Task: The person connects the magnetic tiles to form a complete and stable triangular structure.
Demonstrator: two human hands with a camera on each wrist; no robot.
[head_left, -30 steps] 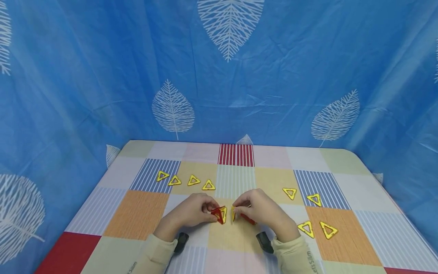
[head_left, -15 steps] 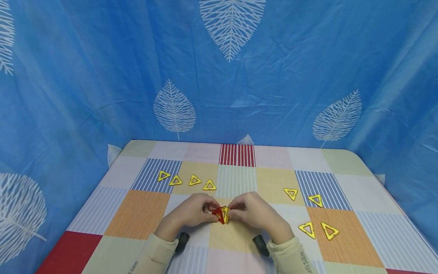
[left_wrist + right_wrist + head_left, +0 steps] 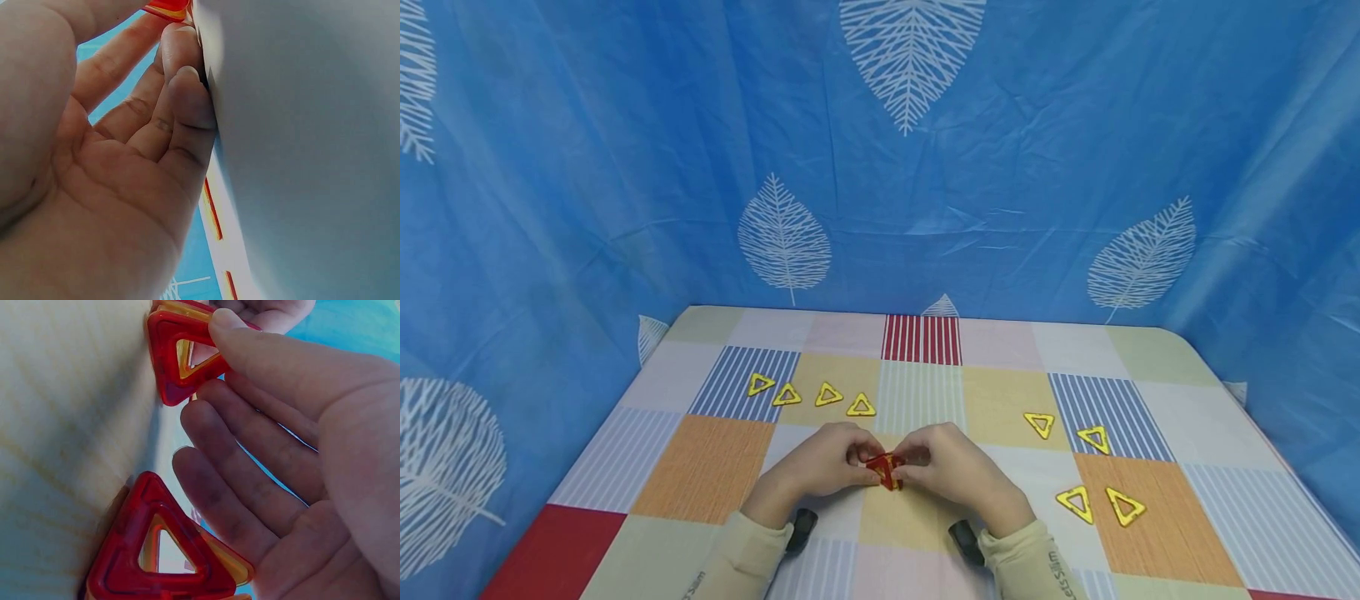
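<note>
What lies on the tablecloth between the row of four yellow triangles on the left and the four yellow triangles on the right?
In the head view, both hands, left hand and right hand, meet there, holding a red and yellow triangle cluster between them.

Desk (image 3: pixel 715 467) w/ checked cloth. Four yellow triangles (image 3: pixel 808 394) in a row far left; four more triangles (image 3: pixel 1082 471) on the right, loosely spread.

A makeshift recording booth, not a lived-in room.
Blue leaf-print cloth (image 3: pixel 625 167) is draped round three sides of a worktop (image 3: pixel 715 467) under a checked patchwork cover.
</note>
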